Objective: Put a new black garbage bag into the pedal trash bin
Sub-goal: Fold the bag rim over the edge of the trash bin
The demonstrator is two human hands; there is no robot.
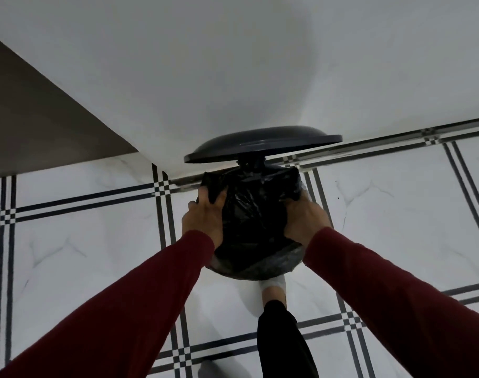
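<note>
Bag: the black garbage bag (pixel 256 214) is lying over the mouth of the bin, under the raised lid (pixel 262 144).
Left hand (pixel 204 215): fingers are curling around the bag's left edge.
Right hand (pixel 305 216): is gripping the right edge; fingertips are hidden in the plastic.
Foot (pixel 273 289): is standing just before the bin.

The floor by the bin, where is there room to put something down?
Bare tiles lie left of the left hand, out toward the brown panel, and right of the right hand along the wall. It is crowded around the black bag, the raised lid and the foot below.
</note>
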